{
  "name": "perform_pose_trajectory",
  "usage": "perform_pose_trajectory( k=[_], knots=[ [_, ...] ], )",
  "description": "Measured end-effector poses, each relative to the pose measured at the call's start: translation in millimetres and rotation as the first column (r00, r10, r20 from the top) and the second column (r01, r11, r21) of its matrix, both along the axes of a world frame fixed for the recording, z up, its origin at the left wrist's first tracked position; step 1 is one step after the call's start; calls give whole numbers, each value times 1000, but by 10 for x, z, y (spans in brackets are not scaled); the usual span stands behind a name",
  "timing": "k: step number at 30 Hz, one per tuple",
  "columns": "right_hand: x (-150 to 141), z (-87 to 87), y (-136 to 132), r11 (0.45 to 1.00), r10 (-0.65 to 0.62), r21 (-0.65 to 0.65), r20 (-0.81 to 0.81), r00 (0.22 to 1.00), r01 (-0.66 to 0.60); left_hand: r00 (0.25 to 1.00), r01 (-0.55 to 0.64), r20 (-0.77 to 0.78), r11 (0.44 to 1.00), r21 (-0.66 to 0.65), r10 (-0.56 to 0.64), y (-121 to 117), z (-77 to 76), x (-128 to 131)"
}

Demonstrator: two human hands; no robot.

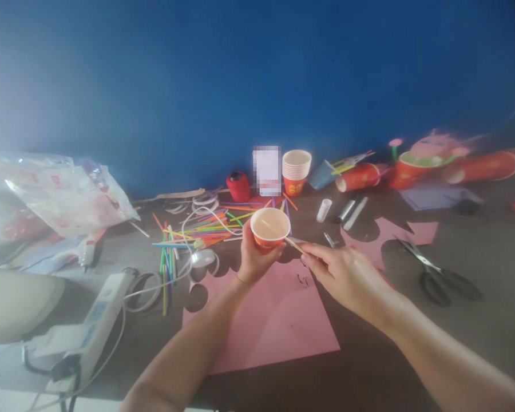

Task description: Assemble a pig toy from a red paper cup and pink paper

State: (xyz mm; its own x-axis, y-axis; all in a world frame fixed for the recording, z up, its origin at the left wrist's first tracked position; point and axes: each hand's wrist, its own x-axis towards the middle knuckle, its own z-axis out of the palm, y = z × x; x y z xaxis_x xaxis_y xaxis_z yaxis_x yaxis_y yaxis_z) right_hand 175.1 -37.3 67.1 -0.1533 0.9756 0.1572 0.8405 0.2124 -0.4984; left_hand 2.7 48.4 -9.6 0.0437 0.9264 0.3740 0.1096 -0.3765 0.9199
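My left hand (pixel 257 260) is wrapped round a red paper cup (pixel 268 243), held upright with its pale inside facing me. A short light streak shows on the inner wall. At the cup's right side, my right hand (pixel 330 266) pinches a thin pale stick (pixel 294 245). Its tip points at the cup just under the rim; whether it touches cannot be told. A greyish pointed sliver shows beside the stick, too small to name. Below both hands lies a pink paper sheet (pixel 278 320) with round cut-outs along its far left edge and dark marks near the right.
Scissors (pixel 429 263) lie at right beside a pink paper scrap (pixel 373 240). Stacked paper cups (pixel 296 171) and a red spool (pixel 239 186) stand behind. Coloured sticks (pixel 210 226), a glue gun (pixel 88 249), a plastic bag (pixel 68 194) and a power strip (pixel 98 320) occupy the left.
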Motion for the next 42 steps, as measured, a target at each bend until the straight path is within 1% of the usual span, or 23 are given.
perform_pose_trajectory(
  k=[2,5,11,16,20,25,29,32,34,37,39,41,42],
  knots=[
    [13,54,-26,999,21,-30,27,999,-20,999,32,44,999,-36,-31,27,-6,-10],
    [42,101,-60,998,60,-30,23,998,-59,995,73,71,996,-51,-69,63,-12,-29],
    [91,80,-66,993,113,26,14,994,-113,988,131,96,989,-71,-124,66,-24,-31],
    [59,62,-20,995,98,31,-51,994,-97,999,43,34,997,-58,-41,59,-7,-5],
    [55,41,7,994,102,40,-132,986,-97,999,-22,-38,1000,2,22,56,32,4],
    [101,20,15,995,93,29,-103,990,-91,995,-4,-97,998,63,10,44,42,-13],
    [111,26,1,996,86,16,-83,993,-85,993,-6,-121,998,64,14,31,48,-19],
    [82,47,-13,996,91,28,-118,989,-89,991,-35,-124,997,69,43,22,72,-15],
    [65,67,-12,997,77,12,-159,984,-76,989,-44,-140,995,90,56,17,82,-12],
    [63,89,10,993,36,-99,-262,964,-64,979,-45,-191,990,133,70,10,79,-14],
    [72,88,29,983,26,-167,-317,948,-82,969,-46,-232,987,152,81,8,73,-19],
    [73,76,41,985,35,-152,-307,951,-85,958,-51,-272,986,160,93,11,71,-24],
    [67,68,41,990,40,-119,-268,963,-74,952,-51,-291,985,164,98,14,70,-25]
  ],
)
